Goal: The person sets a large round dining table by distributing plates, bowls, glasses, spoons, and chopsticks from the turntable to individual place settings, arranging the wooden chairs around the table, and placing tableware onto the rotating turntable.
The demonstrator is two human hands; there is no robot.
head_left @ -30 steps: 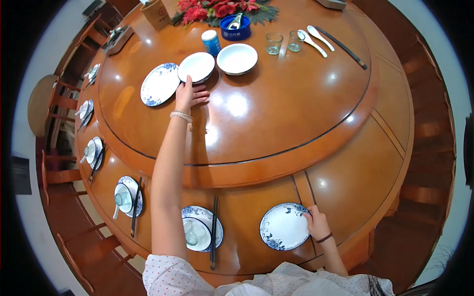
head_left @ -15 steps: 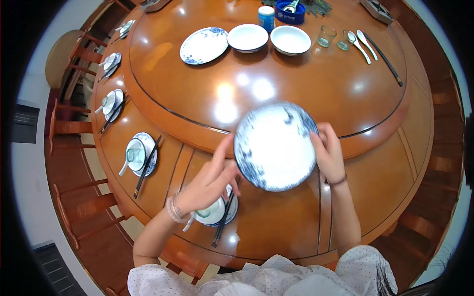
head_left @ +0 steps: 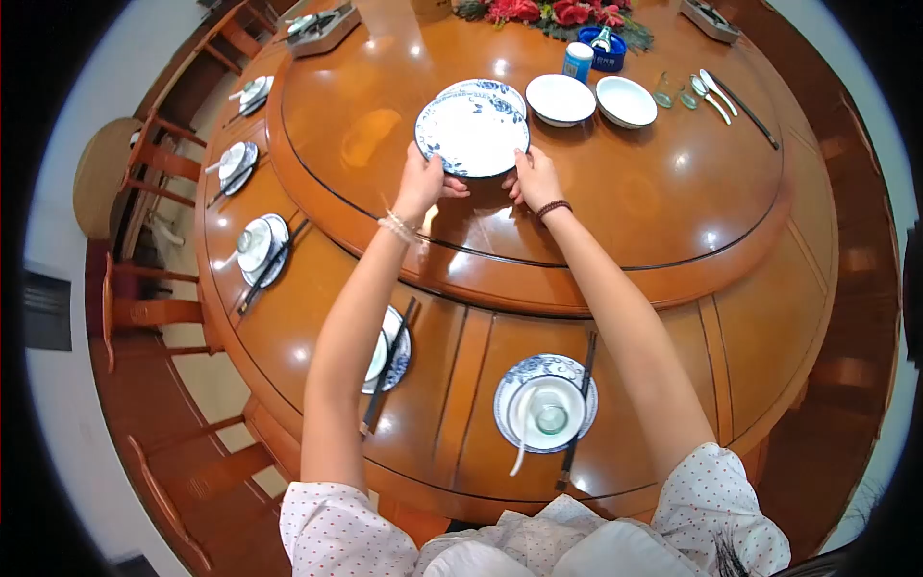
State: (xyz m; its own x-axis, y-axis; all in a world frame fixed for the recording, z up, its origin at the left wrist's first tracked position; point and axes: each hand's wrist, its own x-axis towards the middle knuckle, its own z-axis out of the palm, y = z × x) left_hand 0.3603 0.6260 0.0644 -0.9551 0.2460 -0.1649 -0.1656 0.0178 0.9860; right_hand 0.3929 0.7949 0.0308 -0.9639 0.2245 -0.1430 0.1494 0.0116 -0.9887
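A white plate with blue floral edging [head_left: 471, 139] is gripped by both hands over the turntable. My left hand [head_left: 423, 183] closes on its lower left rim, thumb on top. My right hand [head_left: 534, 181] grips the lower right rim the same way. Partly covered behind it lies another blue-patterned plate [head_left: 495, 89]. Whether the two plates touch, I cannot tell. Just right of them stand two white bowls, the nearer one [head_left: 561, 101] and the farther-right one [head_left: 627, 102].
Beyond the bowls are a blue can [head_left: 578, 62], a blue container [head_left: 606, 48] and red flowers [head_left: 567, 12]. Glasses [head_left: 664, 91], spoons [head_left: 711, 96] and chopsticks [head_left: 742, 111] lie at right. Place settings, one with a plate [head_left: 507, 389], line the table's near and left edge.
The held plate has moved forward from above the near edge to the plate on the turntable. Both arms are stretched out farther, and the view has shifted.
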